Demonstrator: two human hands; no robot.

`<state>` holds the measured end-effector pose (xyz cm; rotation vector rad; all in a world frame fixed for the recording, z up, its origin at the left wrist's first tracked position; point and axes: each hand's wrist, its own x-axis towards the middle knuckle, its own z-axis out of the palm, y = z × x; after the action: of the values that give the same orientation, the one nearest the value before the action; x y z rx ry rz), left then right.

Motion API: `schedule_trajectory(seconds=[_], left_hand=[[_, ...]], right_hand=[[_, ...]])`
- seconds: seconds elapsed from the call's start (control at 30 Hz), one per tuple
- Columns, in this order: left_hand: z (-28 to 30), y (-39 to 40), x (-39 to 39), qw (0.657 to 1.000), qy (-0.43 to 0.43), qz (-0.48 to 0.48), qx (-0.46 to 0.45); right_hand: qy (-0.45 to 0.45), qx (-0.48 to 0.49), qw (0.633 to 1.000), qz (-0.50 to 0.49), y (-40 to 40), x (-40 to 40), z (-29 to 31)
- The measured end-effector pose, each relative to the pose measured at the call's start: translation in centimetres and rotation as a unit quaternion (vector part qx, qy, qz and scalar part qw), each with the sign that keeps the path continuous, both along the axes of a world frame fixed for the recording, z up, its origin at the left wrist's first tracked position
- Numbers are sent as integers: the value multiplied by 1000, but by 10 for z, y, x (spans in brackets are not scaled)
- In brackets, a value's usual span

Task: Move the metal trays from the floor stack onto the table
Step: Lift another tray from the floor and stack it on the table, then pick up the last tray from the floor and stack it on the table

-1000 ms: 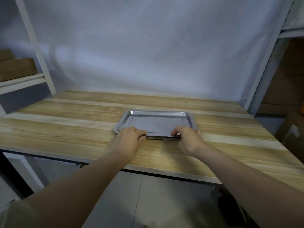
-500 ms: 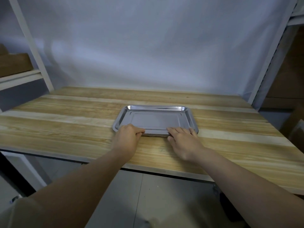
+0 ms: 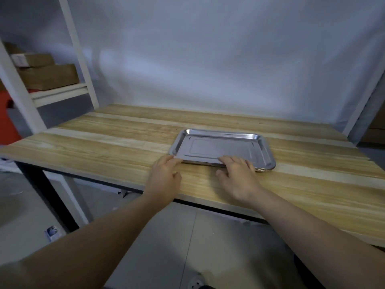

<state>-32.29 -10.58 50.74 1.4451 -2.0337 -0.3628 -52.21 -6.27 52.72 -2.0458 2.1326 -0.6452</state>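
Metal trays (image 3: 223,149) are seen lying flat on the wooden table (image 3: 104,147), right of its middle and closer to the near edge than to the far one. More than one rim can be made out at the near right corner, so a small nested stack is indicated, though the count cannot be told. The top tray is turned open side up, and a raised rectangular panel is pressed into its floor.

The left hand (image 3: 164,178) is laid palm down on the tabletop just near of the trays' near left corner. Its fingers are loosely spread, and the fingertips (image 3: 173,159) are touching or almost touching that corner's rim; nothing is grasped by it. The right hand (image 3: 237,176) is likewise held palm down and unclenched, with its fingers (image 3: 231,160) resting over the near rim of the top tray, somewhat right of the rim's middle. No part of the tray is enclosed by it. Both forearms are stretched in from the near side, above a grey floor (image 3: 177,236).

A pale cloth backdrop (image 3: 208,59) is hung behind the table. At far left, a white shelf frame (image 3: 83,59) is seen, with brown cardboard boxes (image 3: 45,76) stacked on its shelf. A red object (image 3: 8,119) is partly visible below that shelf, at the left edge. A black table leg (image 3: 41,188) is seen under the near left corner.
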Motion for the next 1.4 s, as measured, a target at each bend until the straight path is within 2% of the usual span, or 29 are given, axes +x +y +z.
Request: schedule_trajectory(seconds=[0.27,0.43,0.73,0.93,1.17,1.4], left_hand=[[-5,31,91,988,84,118,-48],[-26,49,149,977,93,184,-57],[-97,86,225,958,100,263,49],[-155,101,251,936,114,304,135],[-244,117,271,897,127,347,243],[-334,124,287,815,199,413,356]], right_hand=[[-49,-68,987,136,5,104,6],[-91,-90,968,216,8,164,-5],[-110,-19,945,307,17,234,-67],[-129,51,944,299,11,251,-123],[-175,170,936,253,2,267,-215],[-152,272,928,204,-15,288,-310]])
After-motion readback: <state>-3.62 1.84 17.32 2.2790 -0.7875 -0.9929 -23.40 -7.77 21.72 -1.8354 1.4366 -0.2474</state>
